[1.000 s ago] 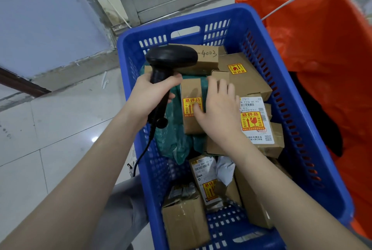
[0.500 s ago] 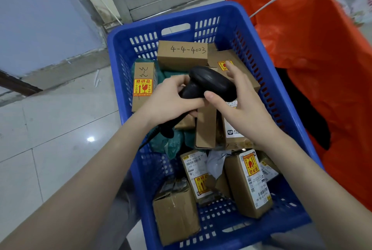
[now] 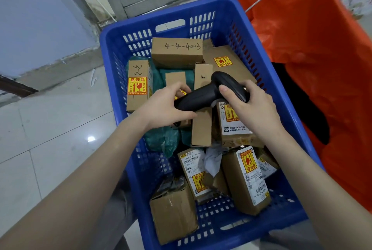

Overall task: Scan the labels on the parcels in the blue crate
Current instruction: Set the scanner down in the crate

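The blue crate in front of me holds several brown cardboard parcels, many with yellow-and-red fragile stickers and white barcode labels. I hold a black handheld scanner over the crate's middle with both hands. My left hand grips its handle. My right hand wraps the scanner's head from the right. Right under the scanner lies a parcel with a white label, partly hidden by my right hand. A box marked "4-4-4003" stands at the back. Two labelled parcels lie near the front.
A green plastic mailer lies under the boxes on the left. An orange bag with something dark inside stands open to the crate's right. White tiled floor lies to the left, a wall and metal door frame behind.
The scanner has come down from upright at the crate's left to lying over the middle. My right hand left the parcels and took hold of the scanner's head.
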The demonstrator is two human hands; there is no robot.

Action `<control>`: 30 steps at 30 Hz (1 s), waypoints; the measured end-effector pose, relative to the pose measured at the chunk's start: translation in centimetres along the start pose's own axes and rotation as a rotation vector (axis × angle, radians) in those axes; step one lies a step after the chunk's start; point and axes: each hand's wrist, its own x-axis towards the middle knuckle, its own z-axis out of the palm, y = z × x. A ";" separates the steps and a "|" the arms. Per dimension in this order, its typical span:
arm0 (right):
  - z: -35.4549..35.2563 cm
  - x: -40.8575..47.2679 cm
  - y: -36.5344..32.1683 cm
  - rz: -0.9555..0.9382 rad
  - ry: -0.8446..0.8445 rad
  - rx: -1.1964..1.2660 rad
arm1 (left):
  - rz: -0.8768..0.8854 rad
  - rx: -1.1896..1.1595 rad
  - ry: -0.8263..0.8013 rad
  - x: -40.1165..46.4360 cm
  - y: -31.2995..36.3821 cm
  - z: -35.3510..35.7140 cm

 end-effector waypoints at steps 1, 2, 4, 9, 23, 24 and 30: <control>0.0 0.1 0.1 0.016 -0.018 -0.005 | -0.001 -0.004 0.008 0.1 -0.1 0.2; 0.1 0.1 0.3 0.029 -0.036 -0.009 | -0.002 0.005 0.007 0.1 -0.2 0.4; 0.4 0.2 0.6 0.051 -0.077 -0.020 | -0.005 0.028 -0.010 0.2 -0.3 0.6; 0.4 0.3 0.8 0.074 -0.140 -0.053 | -0.032 0.070 -0.063 0.4 -0.7 1.2; 0.2 0.9 0.5 0.044 -0.139 -0.042 | -0.049 0.013 -0.043 0.8 -0.9 0.7; 0.1 1.0 0.5 0.046 -0.129 -0.039 | -0.045 0.012 -0.035 0.8 -0.9 0.6; -0.1 1.0 0.6 0.043 -0.113 0.003 | -0.022 -0.002 0.018 0.7 -0.4 0.3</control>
